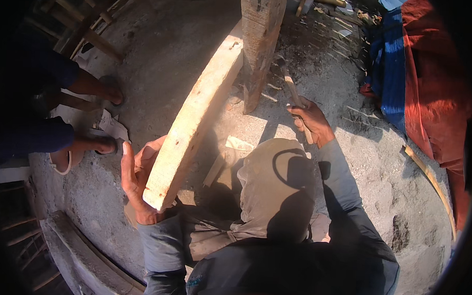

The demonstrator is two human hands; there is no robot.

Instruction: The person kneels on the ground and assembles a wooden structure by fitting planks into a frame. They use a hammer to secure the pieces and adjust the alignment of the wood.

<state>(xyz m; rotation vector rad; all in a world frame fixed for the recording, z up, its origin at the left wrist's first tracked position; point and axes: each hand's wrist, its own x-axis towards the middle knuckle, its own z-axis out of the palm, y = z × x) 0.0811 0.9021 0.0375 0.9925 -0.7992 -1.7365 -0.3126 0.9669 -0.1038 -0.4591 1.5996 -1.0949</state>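
Note:
A thick, pale wooden beam (pixel 195 112) slants up from my lap toward a rough upright post (pixel 260 44), its far end against the post. My left hand (pixel 137 178) grips the beam near its close end, thumb out at the left side and the other fingers partly hidden behind the wood. To the right of the post, my right hand (pixel 314 120) is closed round the handle of a wooden-handled tool (pixel 291 87). That tool points up and away from me, and its far end is too dim to make out.
Another person's legs and sandalled feet (pixel 108 145) are at the left, by a bucket (pixel 64 161). Wood scraps (pixel 214 170) lie on the ground between my knees. At the right hang red and blue sheets (pixel 431 76), near a curved wooden strip (pixel 432 180). A heavy curved timber (pixel 81 251) lies lower left.

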